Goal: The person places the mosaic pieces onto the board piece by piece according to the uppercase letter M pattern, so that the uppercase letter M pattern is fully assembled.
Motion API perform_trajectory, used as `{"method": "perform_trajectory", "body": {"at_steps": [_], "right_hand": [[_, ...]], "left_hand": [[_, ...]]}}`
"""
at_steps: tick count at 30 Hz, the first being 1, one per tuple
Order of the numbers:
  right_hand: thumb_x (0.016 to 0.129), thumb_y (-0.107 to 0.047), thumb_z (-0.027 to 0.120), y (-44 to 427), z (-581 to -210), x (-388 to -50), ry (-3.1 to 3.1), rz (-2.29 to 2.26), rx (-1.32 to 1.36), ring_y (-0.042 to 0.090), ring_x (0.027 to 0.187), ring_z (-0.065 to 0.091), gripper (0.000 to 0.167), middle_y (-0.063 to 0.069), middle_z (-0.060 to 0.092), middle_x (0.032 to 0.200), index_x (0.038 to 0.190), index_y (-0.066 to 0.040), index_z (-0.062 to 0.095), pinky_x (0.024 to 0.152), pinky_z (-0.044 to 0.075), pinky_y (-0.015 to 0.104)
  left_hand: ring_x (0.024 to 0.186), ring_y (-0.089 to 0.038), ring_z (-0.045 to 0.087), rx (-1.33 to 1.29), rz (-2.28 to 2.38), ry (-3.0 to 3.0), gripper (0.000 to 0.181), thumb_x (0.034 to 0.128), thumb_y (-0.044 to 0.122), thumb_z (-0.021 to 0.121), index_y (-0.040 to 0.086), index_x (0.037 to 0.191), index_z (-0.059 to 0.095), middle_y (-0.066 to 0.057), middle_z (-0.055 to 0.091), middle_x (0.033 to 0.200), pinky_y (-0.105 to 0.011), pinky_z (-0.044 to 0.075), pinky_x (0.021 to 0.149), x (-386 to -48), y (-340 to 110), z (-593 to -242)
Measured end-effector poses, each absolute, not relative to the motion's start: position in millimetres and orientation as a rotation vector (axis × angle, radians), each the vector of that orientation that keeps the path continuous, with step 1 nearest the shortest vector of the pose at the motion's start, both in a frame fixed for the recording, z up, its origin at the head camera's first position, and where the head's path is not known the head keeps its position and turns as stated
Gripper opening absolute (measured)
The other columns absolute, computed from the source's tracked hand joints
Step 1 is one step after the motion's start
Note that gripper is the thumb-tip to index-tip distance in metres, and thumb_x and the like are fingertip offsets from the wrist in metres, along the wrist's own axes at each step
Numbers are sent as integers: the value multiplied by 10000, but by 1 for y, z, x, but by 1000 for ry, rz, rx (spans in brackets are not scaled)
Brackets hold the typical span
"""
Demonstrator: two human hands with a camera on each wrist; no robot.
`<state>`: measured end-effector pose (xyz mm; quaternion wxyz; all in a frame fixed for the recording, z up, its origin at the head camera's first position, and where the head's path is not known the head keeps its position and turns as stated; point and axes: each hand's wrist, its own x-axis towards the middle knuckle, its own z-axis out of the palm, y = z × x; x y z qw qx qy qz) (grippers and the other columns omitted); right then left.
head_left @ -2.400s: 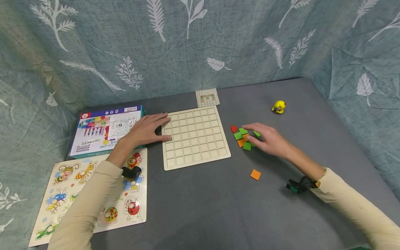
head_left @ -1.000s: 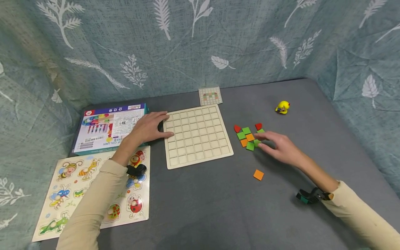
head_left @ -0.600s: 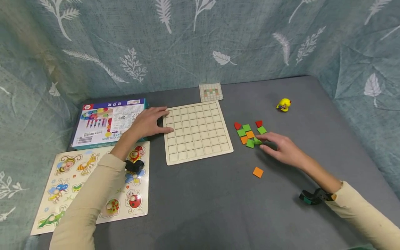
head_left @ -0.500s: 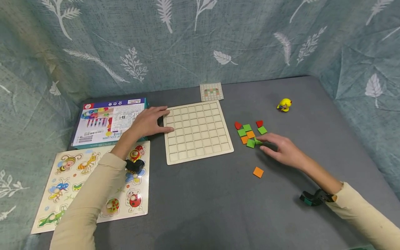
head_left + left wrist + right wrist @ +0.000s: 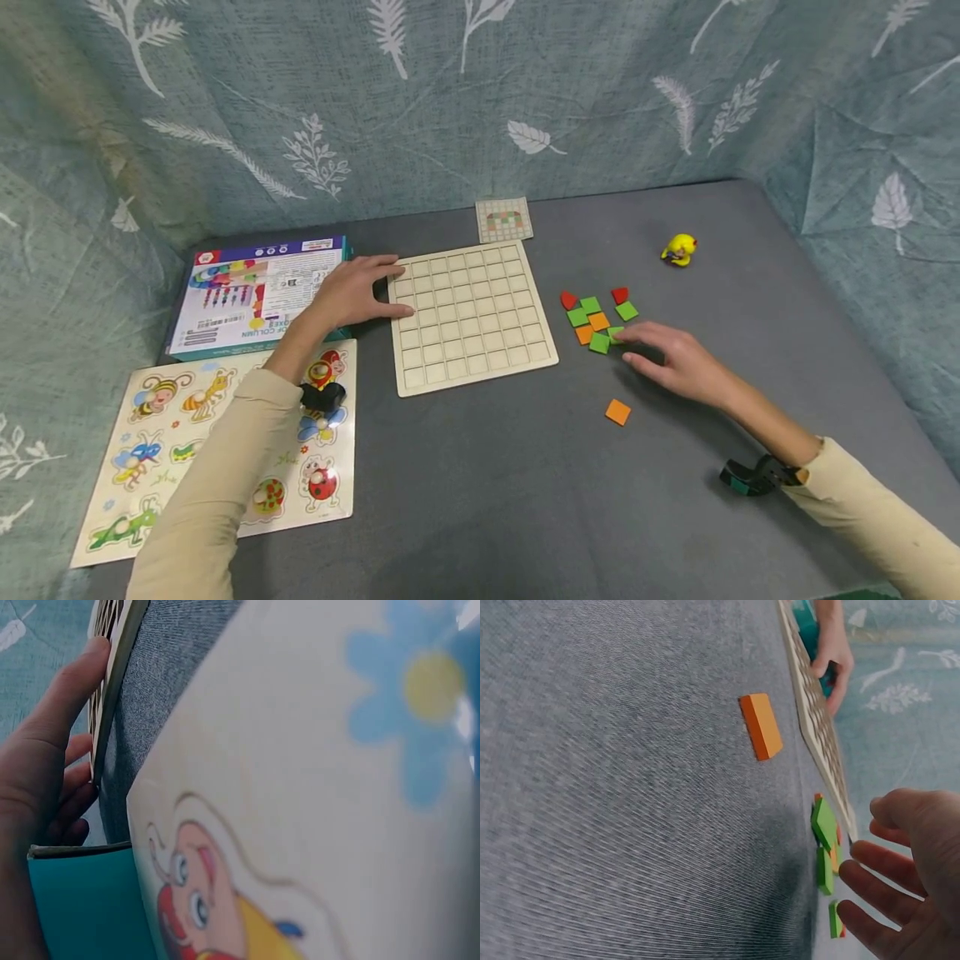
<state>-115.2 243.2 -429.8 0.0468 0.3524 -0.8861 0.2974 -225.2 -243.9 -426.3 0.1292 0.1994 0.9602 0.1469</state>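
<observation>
A pale wooden grid board (image 5: 472,321) lies on the grey table with bare squares. My left hand (image 5: 356,292) rests at its left edge, thumb and fingertips touching the rim, fingers relaxed. Right of the board lies a loose group of small tiles: green tiles (image 5: 590,305), orange tiles (image 5: 597,321) and two red rounded tiles (image 5: 568,300). My right hand (image 5: 671,358) hovers beside them, fingers loosely extended, the fingertips at a green tile (image 5: 615,334). Whether they touch it I cannot tell. One orange tile (image 5: 618,412) lies apart, nearer me.
Behind the board lies a pattern card (image 5: 504,220). A colourful box (image 5: 258,296) stands at the left, with an insect knob puzzle (image 5: 330,508) in front of it under my left forearm. A yellow toy duck (image 5: 679,249) sits at the back right. Fabric curtains enclose the table.
My right hand has drawn back to the right from over the tile group, uncovering a red tile and green tiles. My left hand has stayed at the board's edge. The camera view shifted slightly.
</observation>
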Motion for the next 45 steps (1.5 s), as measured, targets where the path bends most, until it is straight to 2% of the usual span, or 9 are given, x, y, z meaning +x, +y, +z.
{"method": "perform_trajectory", "body": {"at_steps": [6,15,19,26,31,36,45], "right_hand": [[831,3,707,244,-432,-111,-2691,917,1118,199,1065,620,322,62,694,1123,1148,-44,677,961,416,108],[827,-22,718,245,-437,-101,-2721,907,1132,182,1058,635,318,22,690,1127,1137,-83,687,947,420,111],[822,-42,733,244,-439,-97,-2737,905,1150,178,1056,630,315,22,681,1129,1130,-94,689,939,443,147],[801,-96,770,244,-441,-92,-2773,903,1132,160,1065,600,352,11,674,1137,1143,-103,685,904,481,293],[782,-101,786,244,-444,-94,-2747,917,1118,145,1036,578,367,8,670,1106,1135,-99,687,891,465,269],[763,-77,792,244,-445,-104,-2682,900,1132,155,996,569,362,21,658,1064,1111,-88,694,871,448,290],[851,-92,726,244,-429,-138,-2796,794,1069,171,897,589,301,71,651,1033,1146,-46,681,753,488,356]], "left_hand": [[1454,-405,257,580,451,2792,741,801,551,716,182,1413,522,-79,315,1588,-621,200,1160,-224,-245,-425],[1433,-371,316,653,549,2808,576,803,480,748,191,1290,642,-47,403,1544,-618,223,1149,-222,-245,-427],[1429,-368,322,655,570,2802,544,808,483,743,194,1262,663,-39,411,1540,-618,219,1148,-220,-246,-429],[1431,-356,329,671,556,2801,546,819,492,730,198,1273,655,-32,411,1542,-617,217,1148,-220,-246,-431],[1428,-351,335,674,554,2805,550,820,497,725,198,1276,654,-34,414,1540,-614,222,1146,-220,-245,-429],[1429,-350,334,665,555,2806,549,817,493,731,200,1275,655,-31,416,1539,-620,222,1147,-220,-245,-429],[1423,-341,347,677,534,2817,547,813,484,739,210,1278,652,-22,421,1536,-600,248,1148,-221,-245,-430]]}}
